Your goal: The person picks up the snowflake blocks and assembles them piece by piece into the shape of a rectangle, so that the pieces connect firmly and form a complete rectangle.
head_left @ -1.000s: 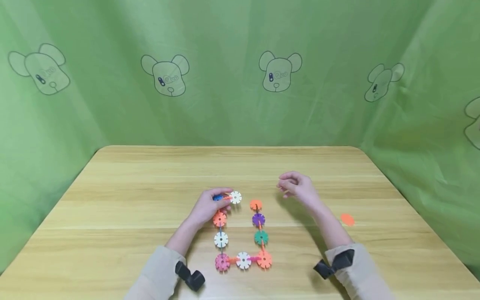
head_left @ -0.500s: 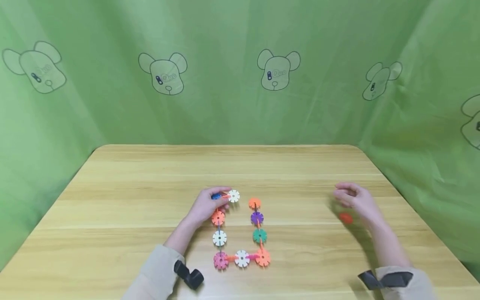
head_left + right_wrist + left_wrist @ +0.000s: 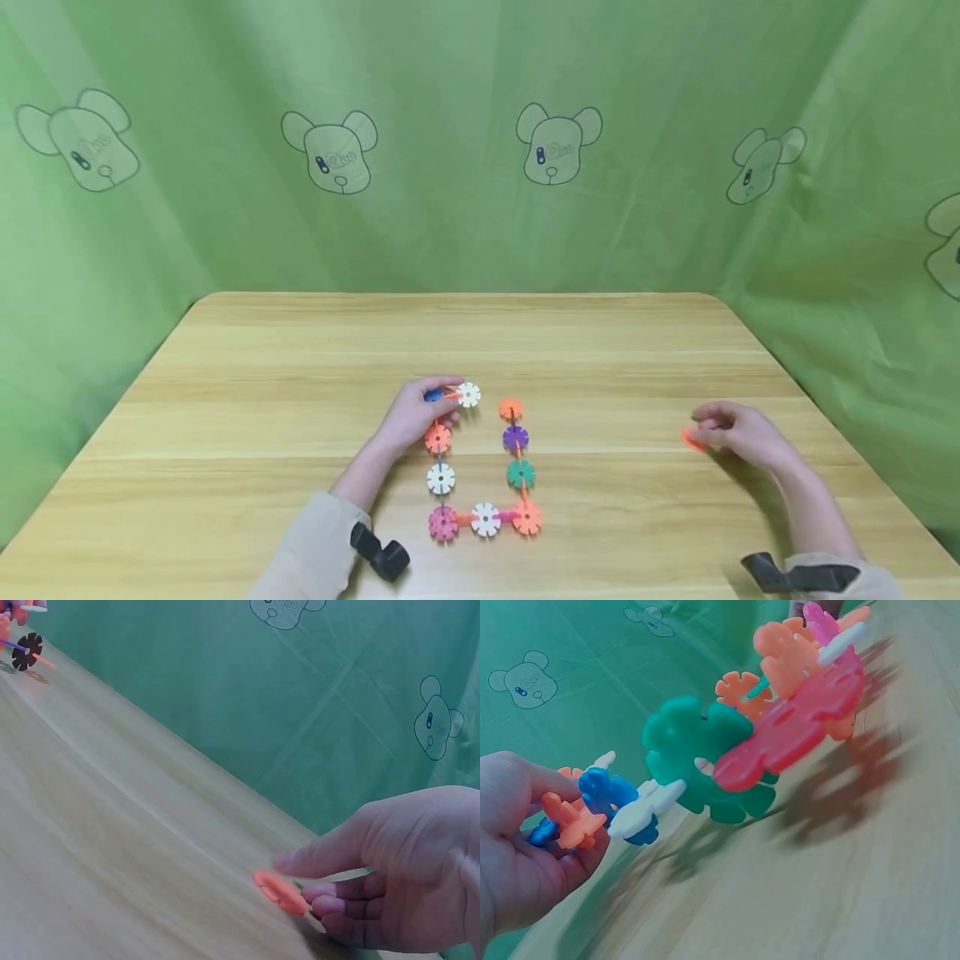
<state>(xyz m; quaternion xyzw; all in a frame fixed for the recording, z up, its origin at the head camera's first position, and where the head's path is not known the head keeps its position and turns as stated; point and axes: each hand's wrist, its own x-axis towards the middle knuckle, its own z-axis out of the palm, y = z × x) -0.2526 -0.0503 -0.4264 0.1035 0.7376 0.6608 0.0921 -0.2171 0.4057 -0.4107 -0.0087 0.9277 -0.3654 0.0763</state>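
Note:
A chain of plastic snowflake discs [image 3: 441, 478] joined slot to slot, in white, orange, pink, green, purple and blue, forms a rectangle with a gap on its far side. My left hand [image 3: 412, 414] holds it at the far left corner, pinching about a blue disc [image 3: 607, 791] beside a white end disc [image 3: 468, 395]. The fingers hide part of that corner. Out to the right, my right hand [image 3: 746, 433] has its thumb and fingertips on a loose orange snowflake disc [image 3: 279, 892], low at the table, seemingly pinching its edge.
The pieces are on a wooden table [image 3: 300, 350] with a green curtain [image 3: 450, 233] around its back and sides. An orange disc [image 3: 511, 408] ends the chain's right side, across the gap from the white one. Each sleeve bears a black wrist camera [image 3: 381, 553].
My right hand has moved right from near the chain and come down onto the loose orange disc. My left hand keeps hold of the chain's corner in about the same place.

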